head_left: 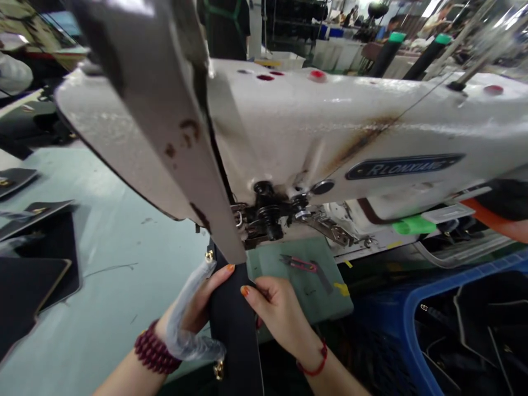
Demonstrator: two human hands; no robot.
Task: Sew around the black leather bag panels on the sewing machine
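Observation:
A black bag panel [234, 335] lies lengthwise below the sewing machine head [280, 121], its far end near the needle area, which the slanted grey bar [181, 126] partly hides. A handle [180, 324] wrapped in clear plastic joins the panel at gold-coloured fittings [219, 369]. My left hand [200, 305] reaches through under the handle and holds the panel's left side, thumb on top. On the opposite edge, my right hand [280, 311] pinches the panel between thumb and curled fingers. Pink-handled thread snips [303, 265] rest on the machine bed just right of the panel.
More black panels [31, 297] lie on the pale green tabletop [119, 247] at left. A blue basket [406, 319] of black pieces stands at lower right. Black thread cones [388, 55] rise behind the machine. Other people are in the far background.

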